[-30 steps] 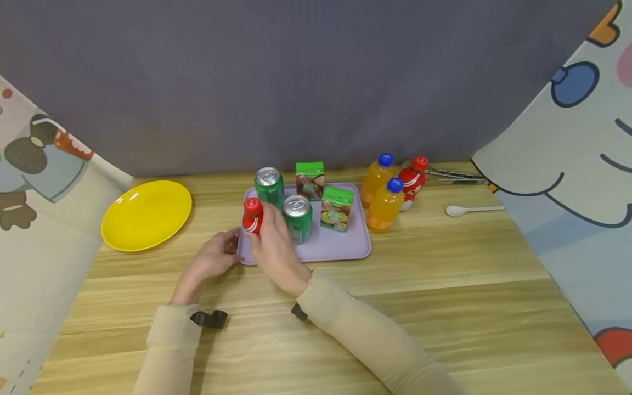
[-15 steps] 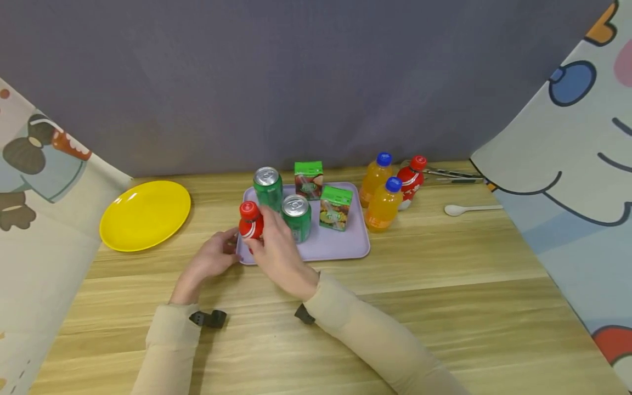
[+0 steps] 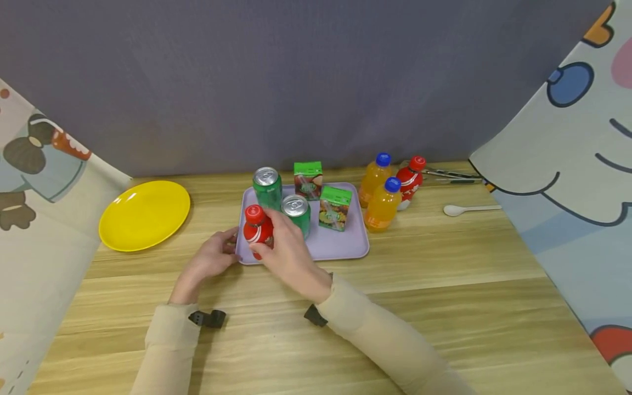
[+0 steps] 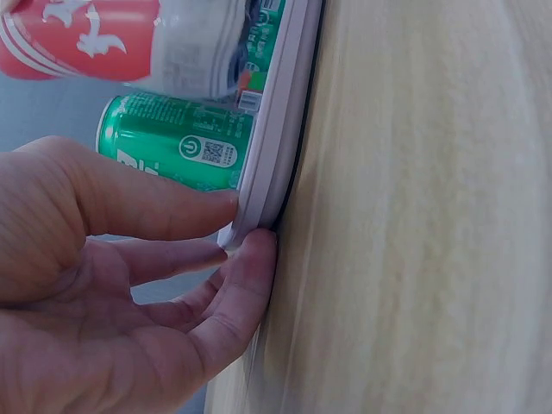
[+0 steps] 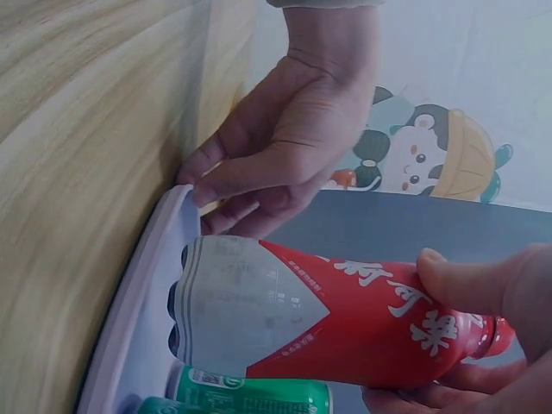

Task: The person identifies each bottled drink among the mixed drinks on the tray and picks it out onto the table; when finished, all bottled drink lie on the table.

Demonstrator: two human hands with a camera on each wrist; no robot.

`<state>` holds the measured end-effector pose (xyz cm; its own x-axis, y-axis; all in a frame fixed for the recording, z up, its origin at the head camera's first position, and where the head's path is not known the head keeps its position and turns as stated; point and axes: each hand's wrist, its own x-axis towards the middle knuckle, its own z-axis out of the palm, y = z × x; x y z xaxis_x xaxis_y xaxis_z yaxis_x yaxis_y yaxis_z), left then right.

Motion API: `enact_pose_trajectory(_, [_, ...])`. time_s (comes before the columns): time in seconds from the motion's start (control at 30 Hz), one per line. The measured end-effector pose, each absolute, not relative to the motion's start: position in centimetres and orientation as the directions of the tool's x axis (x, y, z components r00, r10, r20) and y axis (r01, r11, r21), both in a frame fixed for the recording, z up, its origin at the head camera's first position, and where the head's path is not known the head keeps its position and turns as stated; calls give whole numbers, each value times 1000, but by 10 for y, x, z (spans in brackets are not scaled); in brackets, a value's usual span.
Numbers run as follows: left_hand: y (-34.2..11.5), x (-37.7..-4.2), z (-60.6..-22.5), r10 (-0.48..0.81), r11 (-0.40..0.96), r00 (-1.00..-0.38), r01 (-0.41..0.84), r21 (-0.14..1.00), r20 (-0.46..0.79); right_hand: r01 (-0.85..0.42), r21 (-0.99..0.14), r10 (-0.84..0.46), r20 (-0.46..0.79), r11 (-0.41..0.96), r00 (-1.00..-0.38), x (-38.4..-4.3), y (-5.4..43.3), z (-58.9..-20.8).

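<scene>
My right hand (image 3: pixel 291 255) grips a small red cola bottle (image 3: pixel 257 232) with a red cap, white characters and a pale lower part. In the right wrist view the base of the bottle (image 5: pixel 345 319) is close over the left end of the lilac tray (image 3: pixel 340 247). Thumb and fingers of my left hand (image 3: pixel 213 257) pinch the tray's near left corner, as the left wrist view shows at the rim (image 4: pixel 267 164). Two green drink cans (image 3: pixel 267 188) stand on the tray just behind and right of the bottle. A green-topped juice carton (image 3: pixel 334 209) stands right of them.
A second juice carton (image 3: pixel 308 181) is at the tray's back edge. Right of the tray stand two orange juice bottles (image 3: pixel 383 209) and another red bottle (image 3: pixel 409 184). Metal utensils (image 3: pixel 451 175) and a white spoon (image 3: pixel 471 209) lie farther right. A yellow plate (image 3: pixel 145 215) lies left.
My right hand has drawn the red bottle nearer to me and slightly right, so more of the bottle shows. The left hand stays at the tray's corner.
</scene>
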<state>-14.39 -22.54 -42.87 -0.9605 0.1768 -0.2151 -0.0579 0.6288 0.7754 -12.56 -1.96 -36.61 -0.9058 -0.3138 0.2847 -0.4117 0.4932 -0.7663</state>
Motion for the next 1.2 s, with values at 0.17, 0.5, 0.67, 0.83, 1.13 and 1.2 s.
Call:
enact_pose_trajectory(0.17, [-225,-144,-428,174,628,-957,-73,775,-231,-428,-774,-346,286,467,-894,-121,-9,-360])
enact_pose_trajectory(0.5, [-224,-146,-426,165,646,-952,-94,757,-258,-477,-745,-397,306,467,-866,-114,17,-348])
enact_pose_trajectory(0.67, [-225,-146,-426,166,652,-950,-95,753,-264,-475,-738,-395,301,479,-868,-111,30,-345])
enact_pose_trajectory(0.83, [-225,-144,-426,165,657,-949,-98,747,-270,-472,-733,-384,304,490,-872,-111,41,-342])
enact_pose_trajectory(1.13, [-223,-144,-425,163,650,-950,-101,754,-267,-492,-721,-355,351,488,-867,-111,68,-342])
enact_pose_trajectory(1.2, [-223,-144,-424,164,654,-949,-100,750,-269,-492,-732,-356,353,470,-865,-111,75,-344])
